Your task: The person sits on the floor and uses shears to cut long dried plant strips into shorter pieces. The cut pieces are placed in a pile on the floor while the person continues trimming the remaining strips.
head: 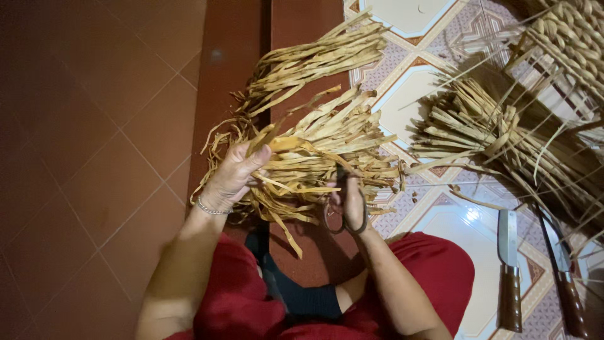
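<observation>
At the frame's centre a bundle of dried straw strips (321, 151) is clutched by the left hand (233, 176); scissors (345, 211) are gripped by the right hand (352, 201) just below it. Two knives (509, 271) are laid at lower right

Two knives (508, 271) with brown wooden handles lie lower right on patterned floor tiles (409, 16). A dried-reed bundle (478, 129) and a woven basket (576, 38) sit upper right.
</observation>
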`<action>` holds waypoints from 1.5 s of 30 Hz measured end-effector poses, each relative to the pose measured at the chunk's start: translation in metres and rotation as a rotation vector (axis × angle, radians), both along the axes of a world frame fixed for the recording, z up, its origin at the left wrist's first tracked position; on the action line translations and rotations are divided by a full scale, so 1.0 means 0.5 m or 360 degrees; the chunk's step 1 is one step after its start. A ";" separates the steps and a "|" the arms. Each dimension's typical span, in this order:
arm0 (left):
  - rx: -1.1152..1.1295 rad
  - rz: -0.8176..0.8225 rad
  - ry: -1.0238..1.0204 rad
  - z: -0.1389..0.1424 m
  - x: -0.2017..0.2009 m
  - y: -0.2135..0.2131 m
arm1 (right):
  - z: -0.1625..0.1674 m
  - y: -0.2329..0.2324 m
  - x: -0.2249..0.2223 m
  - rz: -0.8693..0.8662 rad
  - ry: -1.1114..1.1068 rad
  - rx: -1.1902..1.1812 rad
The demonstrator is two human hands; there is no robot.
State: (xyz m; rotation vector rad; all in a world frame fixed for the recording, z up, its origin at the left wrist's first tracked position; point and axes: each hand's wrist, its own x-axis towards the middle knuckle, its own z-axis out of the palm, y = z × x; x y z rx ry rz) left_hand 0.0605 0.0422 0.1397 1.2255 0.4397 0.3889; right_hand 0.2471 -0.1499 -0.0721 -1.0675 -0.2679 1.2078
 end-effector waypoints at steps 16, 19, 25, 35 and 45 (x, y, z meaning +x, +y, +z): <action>0.0556 -0.0019 0.0503 -0.022 0.031 -0.017 | 0.233 -0.146 0.133 -0.0547 -0.0738 0.0520; 0.0645 -0.0111 0.0672 -0.044 0.043 -0.021 | 0.270 -0.131 0.078 -0.0014 -0.0796 0.0310; 0.0804 -0.0350 0.0654 -0.090 0.039 -0.034 | 0.299 -0.082 0.018 0.0454 -0.1054 0.0171; 0.0877 -0.0626 0.0565 -0.047 0.047 -0.070 | 0.309 -0.086 0.026 0.0490 -0.0880 0.0134; 0.1135 -0.0687 0.0601 -0.015 0.049 -0.080 | 0.268 -0.092 0.030 0.0286 -0.0972 0.0028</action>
